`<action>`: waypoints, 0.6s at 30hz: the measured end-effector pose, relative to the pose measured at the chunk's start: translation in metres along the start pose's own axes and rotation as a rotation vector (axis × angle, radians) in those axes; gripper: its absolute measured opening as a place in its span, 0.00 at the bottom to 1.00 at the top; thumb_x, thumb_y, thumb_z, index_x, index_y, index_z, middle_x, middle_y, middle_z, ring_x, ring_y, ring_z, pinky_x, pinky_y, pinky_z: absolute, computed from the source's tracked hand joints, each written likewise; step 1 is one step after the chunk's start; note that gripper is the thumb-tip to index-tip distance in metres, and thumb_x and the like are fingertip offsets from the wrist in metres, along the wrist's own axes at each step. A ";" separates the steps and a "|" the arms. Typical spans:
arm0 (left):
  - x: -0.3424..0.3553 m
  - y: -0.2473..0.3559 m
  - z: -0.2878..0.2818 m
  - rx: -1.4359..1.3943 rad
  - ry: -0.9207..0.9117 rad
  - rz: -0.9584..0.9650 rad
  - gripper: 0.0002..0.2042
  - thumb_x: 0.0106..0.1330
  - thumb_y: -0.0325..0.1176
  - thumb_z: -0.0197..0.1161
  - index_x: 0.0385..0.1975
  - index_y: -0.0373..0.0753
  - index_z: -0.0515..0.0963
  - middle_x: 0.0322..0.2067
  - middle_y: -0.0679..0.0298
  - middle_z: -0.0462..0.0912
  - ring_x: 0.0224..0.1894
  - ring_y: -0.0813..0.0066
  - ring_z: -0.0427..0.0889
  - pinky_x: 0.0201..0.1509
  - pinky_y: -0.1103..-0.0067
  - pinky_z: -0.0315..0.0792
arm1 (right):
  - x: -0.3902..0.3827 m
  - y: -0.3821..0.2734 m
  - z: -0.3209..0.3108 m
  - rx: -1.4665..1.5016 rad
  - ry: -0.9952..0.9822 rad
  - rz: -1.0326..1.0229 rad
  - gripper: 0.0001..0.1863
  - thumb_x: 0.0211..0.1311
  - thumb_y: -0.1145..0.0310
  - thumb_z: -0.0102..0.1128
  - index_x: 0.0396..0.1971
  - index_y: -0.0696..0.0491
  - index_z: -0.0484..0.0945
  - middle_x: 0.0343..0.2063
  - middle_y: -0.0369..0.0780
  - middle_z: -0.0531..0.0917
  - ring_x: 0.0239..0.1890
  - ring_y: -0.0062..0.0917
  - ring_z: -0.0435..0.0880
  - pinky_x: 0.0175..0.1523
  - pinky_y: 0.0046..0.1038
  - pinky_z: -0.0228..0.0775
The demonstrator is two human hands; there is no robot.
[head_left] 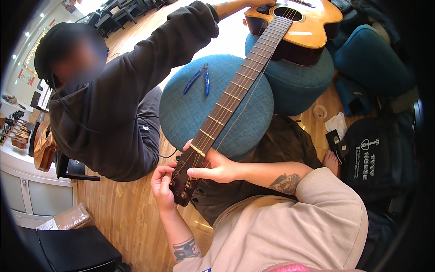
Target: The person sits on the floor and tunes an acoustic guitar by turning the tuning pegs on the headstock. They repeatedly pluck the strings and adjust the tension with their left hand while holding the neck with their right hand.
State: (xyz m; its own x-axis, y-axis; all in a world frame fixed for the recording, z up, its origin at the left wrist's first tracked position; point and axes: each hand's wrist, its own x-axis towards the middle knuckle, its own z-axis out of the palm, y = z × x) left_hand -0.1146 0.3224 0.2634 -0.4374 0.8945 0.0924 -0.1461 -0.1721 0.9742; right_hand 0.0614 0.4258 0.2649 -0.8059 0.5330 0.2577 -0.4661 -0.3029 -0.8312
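Note:
An acoustic guitar lies across two blue round stools, its neck angled down toward me. My left hand is closed at the left edge of the dark headstock, fingers pinched on a tuning peg. My right hand grips the headstock near the nut, thumb lying over the strings. A string hangs off the neck's right side. Blue-handled pliers rest on the nearer stool. At the guitar's body, a co-worker's hand reaches in from the upper left.
A co-worker in dark clothes sits at my left. More stringed instruments stand behind them. A black bag, a tape roll and a blue chair are at right. A wrapped package sits at lower left.

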 end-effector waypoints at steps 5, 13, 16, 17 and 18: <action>-0.001 -0.003 -0.003 -0.031 -0.009 0.017 0.06 0.66 0.21 0.49 0.32 0.34 0.75 0.43 0.55 0.80 0.44 0.72 0.78 0.54 0.78 0.69 | 0.001 -0.001 -0.001 -0.042 -0.017 -0.024 0.27 0.65 0.70 0.60 0.58 0.53 0.56 0.47 0.37 0.71 0.51 0.18 0.70 0.54 0.26 0.67; -0.001 0.000 -0.006 0.010 -0.031 0.047 0.06 0.65 0.22 0.48 0.33 0.34 0.74 0.45 0.56 0.79 0.46 0.72 0.78 0.55 0.76 0.70 | 0.002 -0.004 0.000 -0.029 -0.059 -0.024 0.26 0.65 0.68 0.60 0.57 0.53 0.57 0.47 0.36 0.70 0.51 0.18 0.70 0.54 0.25 0.67; -0.001 0.000 -0.005 -0.009 -0.031 0.053 0.06 0.66 0.22 0.49 0.33 0.34 0.75 0.44 0.55 0.80 0.46 0.72 0.78 0.56 0.77 0.69 | 0.002 -0.003 -0.001 -0.043 -0.060 -0.033 0.26 0.65 0.68 0.61 0.57 0.53 0.57 0.47 0.36 0.70 0.51 0.17 0.70 0.54 0.25 0.67; -0.001 0.000 -0.004 -0.020 -0.029 0.054 0.06 0.66 0.22 0.49 0.32 0.33 0.75 0.44 0.54 0.81 0.46 0.72 0.78 0.56 0.77 0.68 | 0.003 -0.002 -0.001 -0.043 -0.058 -0.043 0.27 0.65 0.68 0.61 0.57 0.53 0.57 0.47 0.36 0.70 0.51 0.17 0.70 0.54 0.25 0.67; -0.001 0.001 -0.004 -0.015 -0.025 0.054 0.06 0.66 0.22 0.49 0.32 0.33 0.75 0.44 0.55 0.81 0.46 0.72 0.78 0.56 0.77 0.68 | 0.003 -0.002 -0.001 -0.039 -0.059 -0.041 0.27 0.65 0.67 0.61 0.57 0.53 0.57 0.47 0.36 0.70 0.51 0.17 0.70 0.54 0.25 0.67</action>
State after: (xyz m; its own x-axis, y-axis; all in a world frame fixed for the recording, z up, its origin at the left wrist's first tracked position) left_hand -0.1180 0.3193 0.2631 -0.4225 0.8939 0.1500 -0.1364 -0.2263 0.9644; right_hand 0.0603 0.4285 0.2665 -0.8073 0.4963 0.3192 -0.4853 -0.2506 -0.8377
